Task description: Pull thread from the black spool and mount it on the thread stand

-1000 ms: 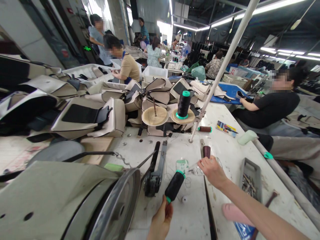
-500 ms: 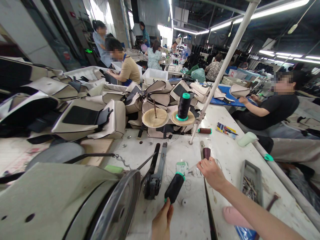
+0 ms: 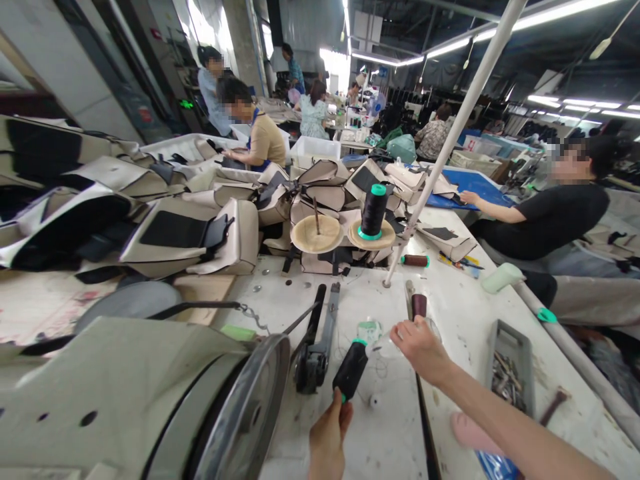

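Observation:
My left hand (image 3: 327, 427) grips the lower end of a black thread spool (image 3: 351, 368) with green ends, tilted over the white tabletop. My right hand (image 3: 421, 343) is closed on a piece of clear plastic (image 3: 384, 346), which looks like a film wrapper and reaches to the spool's upper end. A dark maroon thread cone (image 3: 419, 306) stands just behind my right hand. Beyond the spool lies a small clear packet with green print (image 3: 369, 329). Loose thread curls on the table nearby, and a small white bobbin-like piece (image 3: 375, 401) is to the right of my left hand.
A sewing machine's handwheel (image 3: 245, 413) is close on the left, beside a black metal lever (image 3: 313, 367). Behind stand a spool holder (image 3: 317, 235), a slanted pole (image 3: 453, 133) and piled beige bags (image 3: 195, 233). A grey tray of metal parts (image 3: 511, 367) is right. Co-workers sit around.
Clear plastic between my right hand and the spool shows more fully. At right, the co-worker in black has an arm stretched forward, and a beige bag piece now lies on the table edge.

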Demonstrator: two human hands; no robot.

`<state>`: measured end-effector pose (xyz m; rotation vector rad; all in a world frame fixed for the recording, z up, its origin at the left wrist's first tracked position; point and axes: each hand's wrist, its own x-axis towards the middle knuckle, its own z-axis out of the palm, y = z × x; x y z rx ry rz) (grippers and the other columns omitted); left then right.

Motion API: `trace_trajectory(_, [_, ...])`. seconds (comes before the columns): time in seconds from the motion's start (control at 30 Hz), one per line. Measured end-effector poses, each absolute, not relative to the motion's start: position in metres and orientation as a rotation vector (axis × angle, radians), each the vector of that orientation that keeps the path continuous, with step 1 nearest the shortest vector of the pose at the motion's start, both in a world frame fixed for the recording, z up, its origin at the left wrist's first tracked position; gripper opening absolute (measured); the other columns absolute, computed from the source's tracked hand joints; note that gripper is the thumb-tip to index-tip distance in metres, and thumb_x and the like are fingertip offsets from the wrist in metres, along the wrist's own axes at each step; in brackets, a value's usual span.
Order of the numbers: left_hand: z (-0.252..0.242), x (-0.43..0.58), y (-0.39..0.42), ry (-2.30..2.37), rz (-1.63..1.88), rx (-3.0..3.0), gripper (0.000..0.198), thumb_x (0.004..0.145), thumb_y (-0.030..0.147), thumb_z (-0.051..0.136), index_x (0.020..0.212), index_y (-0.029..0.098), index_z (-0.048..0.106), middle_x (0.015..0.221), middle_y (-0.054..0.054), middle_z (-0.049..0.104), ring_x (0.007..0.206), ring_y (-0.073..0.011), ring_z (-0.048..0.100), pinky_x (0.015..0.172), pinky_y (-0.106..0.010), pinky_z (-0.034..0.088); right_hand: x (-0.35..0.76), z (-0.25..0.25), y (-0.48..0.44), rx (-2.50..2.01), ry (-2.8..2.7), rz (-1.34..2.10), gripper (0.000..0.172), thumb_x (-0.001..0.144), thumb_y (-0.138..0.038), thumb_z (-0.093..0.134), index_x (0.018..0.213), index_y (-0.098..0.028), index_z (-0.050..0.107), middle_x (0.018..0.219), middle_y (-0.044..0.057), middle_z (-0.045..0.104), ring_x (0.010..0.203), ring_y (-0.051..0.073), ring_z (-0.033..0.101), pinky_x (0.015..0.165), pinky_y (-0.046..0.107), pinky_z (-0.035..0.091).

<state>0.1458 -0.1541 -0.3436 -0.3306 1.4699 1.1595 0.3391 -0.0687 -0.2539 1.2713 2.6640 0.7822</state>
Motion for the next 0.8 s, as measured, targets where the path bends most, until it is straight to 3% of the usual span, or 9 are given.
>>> trace_trajectory(0.8, [-0.333,0.141,-0.152,1.386,1.201,-0.429,0.013,0.07,0.003,0.065,0.075,0.009,0.055,0.062,-0.004,0.06,0.051,-0.0126,0.06,0.048,-0.022,0.054,0.346,-0.257,-0.063,1.312,2.641,0.757,0.017,0.082,-0.01,0.047,0.098,-0.016,0.051,0.083,0.005,0.054,0.078,0.02,0.046,0.08,0.039,0.03])
